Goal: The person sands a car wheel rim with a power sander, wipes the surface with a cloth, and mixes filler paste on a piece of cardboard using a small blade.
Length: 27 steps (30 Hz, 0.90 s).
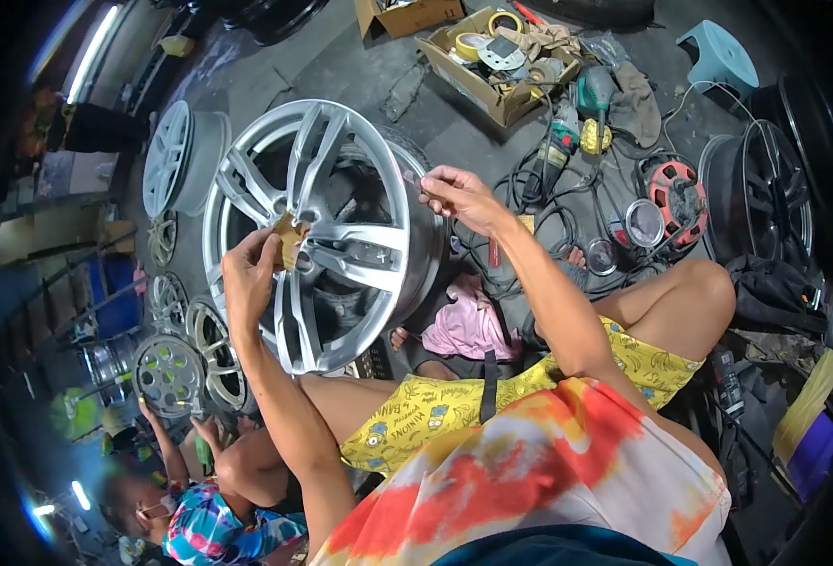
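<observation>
A silver alloy wheel (369,250) with paired spokes stands before me, its face tilted toward me. My left hand (249,269) pinches a folded piece of brown sandpaper (290,241) over the wheel's hub. At the rim's right edge, my right hand (456,198) is closed, thumb against fingers. A small dark bit shows at its fingertips, too small to name. A pink cloth (473,316) lies below the wheel, near my legs.
Power tools (553,151) with tangled cords lie to the right, near a cardboard box (492,94) of tape and discs. A red cable reel (676,203) and dark wheels (756,189) stand farther right. Lower left, a co-worker (214,509) handles another wheel (168,375).
</observation>
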Each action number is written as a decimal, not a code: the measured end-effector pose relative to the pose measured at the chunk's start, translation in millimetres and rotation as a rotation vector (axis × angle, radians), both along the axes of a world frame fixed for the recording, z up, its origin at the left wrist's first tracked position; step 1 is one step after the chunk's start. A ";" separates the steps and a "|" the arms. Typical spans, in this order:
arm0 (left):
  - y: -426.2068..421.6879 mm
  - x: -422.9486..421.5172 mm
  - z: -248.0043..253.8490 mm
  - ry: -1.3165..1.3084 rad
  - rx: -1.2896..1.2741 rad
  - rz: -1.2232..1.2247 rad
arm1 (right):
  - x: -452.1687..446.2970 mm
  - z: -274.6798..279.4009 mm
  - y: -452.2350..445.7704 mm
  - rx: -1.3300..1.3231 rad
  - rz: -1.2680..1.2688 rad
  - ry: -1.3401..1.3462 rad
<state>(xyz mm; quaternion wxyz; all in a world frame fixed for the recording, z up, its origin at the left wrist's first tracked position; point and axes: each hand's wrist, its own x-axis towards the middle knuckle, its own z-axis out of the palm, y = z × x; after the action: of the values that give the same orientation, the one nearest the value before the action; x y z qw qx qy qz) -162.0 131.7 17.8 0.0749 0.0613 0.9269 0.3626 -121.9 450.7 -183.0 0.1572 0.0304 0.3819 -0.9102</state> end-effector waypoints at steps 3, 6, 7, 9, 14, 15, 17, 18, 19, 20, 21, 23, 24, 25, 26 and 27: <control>1.4 1.0 1.1 -0.007 -0.002 0.009 | -5.1 0.6 -1.0 -0.040 -0.114 0.070; 1.4 2.0 2.4 -0.019 0.035 0.020 | -24.3 10.4 -8.4 -0.038 -0.294 0.210; 0.0 1.8 2.6 -0.012 0.029 0.013 | -26.6 11.6 -12.2 -0.041 -0.291 0.212; -1.1 1.4 2.4 -0.005 0.025 0.008 | -27.6 15.7 -17.3 0.150 -0.296 0.260; 0.4 3.4 5.7 -0.014 0.049 0.021 | -9.1 12.7 -14.4 0.238 -0.236 0.243; 0.4 3.9 5.3 -0.016 0.050 0.021 | -6.1 9.6 -12.6 0.239 -0.236 0.242; 1.0 3.6 6.1 -0.007 0.043 0.016 | -0.5 5.6 -9.0 0.359 -0.207 0.292; 1.3 3.5 6.7 -0.005 0.045 0.016 | 3.6 6.2 -8.2 0.361 -0.207 0.295; 1.5 3.6 7.1 0.000 0.037 0.014 | 9.5 6.6 -8.7 0.369 -0.259 0.308; 1.5 4.0 7.3 0.005 0.027 0.013 | 13.9 6.6 -10.0 0.375 -0.310 0.320; 1.7 4.2 8.0 0.005 0.027 0.014 | 16.5 9.6 -11.7 0.375 -0.309 0.320; 2.8 4.5 9.2 -0.001 0.027 0.004 | 19.4 15.0 -14.1 0.337 -0.353 0.284; 3.4 5.2 8.7 -0.003 0.026 0.003 | 18.4 17.1 -14.6 0.336 -0.354 0.282; 4.2 5.6 8.5 -0.007 0.035 0.013 | 14.7 19.7 -14.5 0.371 -0.341 0.288; 4.5 5.5 8.5 -0.010 0.045 0.024 | 10.0 21.3 -14.1 0.407 -0.327 0.296; 2.7 4.3 7.5 -0.008 0.046 0.026 | 3.3 18.8 -13.8 0.407 -0.326 0.298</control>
<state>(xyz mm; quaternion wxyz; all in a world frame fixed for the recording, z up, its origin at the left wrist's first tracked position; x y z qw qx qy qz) -157.7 134.4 25.3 0.0725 0.0497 0.9188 0.3848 -118.7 436.8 -164.2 -0.0581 -0.0119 0.5656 -0.8226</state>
